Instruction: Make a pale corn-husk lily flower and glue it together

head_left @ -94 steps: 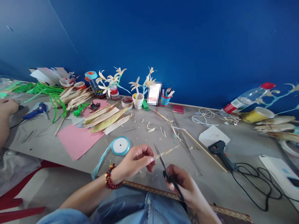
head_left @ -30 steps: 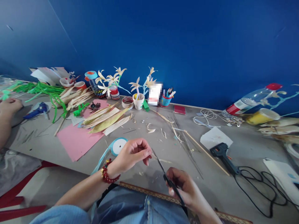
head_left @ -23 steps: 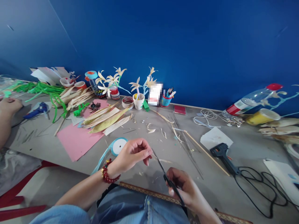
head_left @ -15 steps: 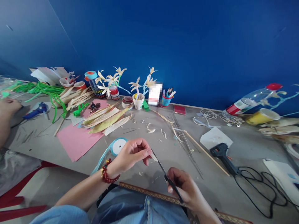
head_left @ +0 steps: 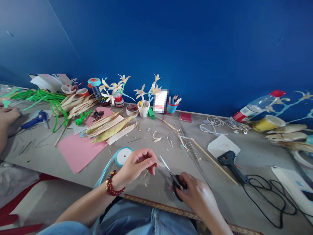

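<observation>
My left hand (head_left: pixel 140 165), with a red bead bracelet (head_left: pixel 113 186) at the wrist, pinches a small pale strip of corn husk (head_left: pixel 160 164) between thumb and fingertips. Most of the strip is hidden by the fingers. My right hand (head_left: pixel 198 192) is closed round the black handles of a pair of scissors (head_left: pixel 176 181). Their blades point up and left and lie close beside the strip; whether they touch it I cannot tell. A spool of light blue ribbon (head_left: pixel 124 156) lies behind my left wrist. Small husk scraps (head_left: pixel 156 139) are scattered beyond the hands.
Corn husks (head_left: pixel 110 129) lie on pink paper (head_left: pixel 78 153) to the left. Husk flowers stand in a paper cup (head_left: pixel 143 110) at the back. On the right are thin wires (head_left: pixel 194 153), a wooden stick (head_left: pixel 215 161) and a black glue gun (head_left: pixel 233 166). Another person's hand (head_left: pixel 9 114) rests far left.
The scissors have turned in my right hand, so their handle loops and a bright blade now show. My left hand keeps its pinch almost in place. The view has shifted slightly.
</observation>
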`<state>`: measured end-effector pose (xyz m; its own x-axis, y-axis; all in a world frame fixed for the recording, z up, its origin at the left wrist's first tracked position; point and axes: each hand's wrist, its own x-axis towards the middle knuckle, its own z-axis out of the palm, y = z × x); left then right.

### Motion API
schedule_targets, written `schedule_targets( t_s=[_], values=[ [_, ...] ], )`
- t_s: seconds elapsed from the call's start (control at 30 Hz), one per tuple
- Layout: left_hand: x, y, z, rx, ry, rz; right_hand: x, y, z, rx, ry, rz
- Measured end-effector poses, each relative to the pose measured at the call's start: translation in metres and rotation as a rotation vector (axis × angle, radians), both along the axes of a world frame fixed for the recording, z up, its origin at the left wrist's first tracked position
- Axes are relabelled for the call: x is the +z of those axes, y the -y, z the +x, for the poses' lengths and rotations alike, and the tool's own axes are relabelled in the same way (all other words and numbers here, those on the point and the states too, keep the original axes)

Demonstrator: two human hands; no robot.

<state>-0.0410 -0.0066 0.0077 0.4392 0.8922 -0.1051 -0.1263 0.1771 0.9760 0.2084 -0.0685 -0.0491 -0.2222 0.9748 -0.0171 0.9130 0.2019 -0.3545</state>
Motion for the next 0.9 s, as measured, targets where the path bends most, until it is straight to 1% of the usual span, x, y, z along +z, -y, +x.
schedule_targets(
  t_s=[0.1,0.17,0.37,0.43,0.53,0.6,0.67,0.73,0.83,0.9],
  values=[
    [-0.002,0.002,0.002,0.024,0.019,0.009,-0.002,-0.004,-0.006,-0.029,0.074,0.036],
    [-0.004,0.004,0.003,0.048,0.029,0.008,-0.001,-0.007,-0.01,-0.045,0.119,0.031],
    [-0.013,0.009,0.009,0.147,0.08,-0.065,0.015,-0.017,-0.016,0.035,0.222,-0.008],
    [-0.016,0.01,0.012,0.182,0.113,-0.089,0.021,-0.023,-0.013,0.053,0.204,-0.08],
    [-0.019,0.012,0.014,0.215,0.142,-0.104,0.029,-0.031,-0.006,0.088,0.056,-0.233],
    [-0.02,0.012,0.016,0.209,0.139,-0.111,0.035,-0.034,-0.001,0.101,-0.07,-0.296],
    [-0.021,0.013,0.018,0.205,0.134,-0.117,0.041,-0.035,0.001,0.083,-0.22,-0.31],
    [-0.021,0.015,0.022,0.219,0.144,-0.127,0.045,-0.034,-0.004,0.061,-0.453,-0.302],
    [-0.02,0.017,0.029,0.24,0.174,-0.148,0.046,-0.031,-0.021,0.018,-0.82,-0.279],
    [-0.019,0.018,0.031,0.228,0.187,-0.167,0.044,-0.03,-0.032,-0.03,-0.947,-0.285]
  ],
)
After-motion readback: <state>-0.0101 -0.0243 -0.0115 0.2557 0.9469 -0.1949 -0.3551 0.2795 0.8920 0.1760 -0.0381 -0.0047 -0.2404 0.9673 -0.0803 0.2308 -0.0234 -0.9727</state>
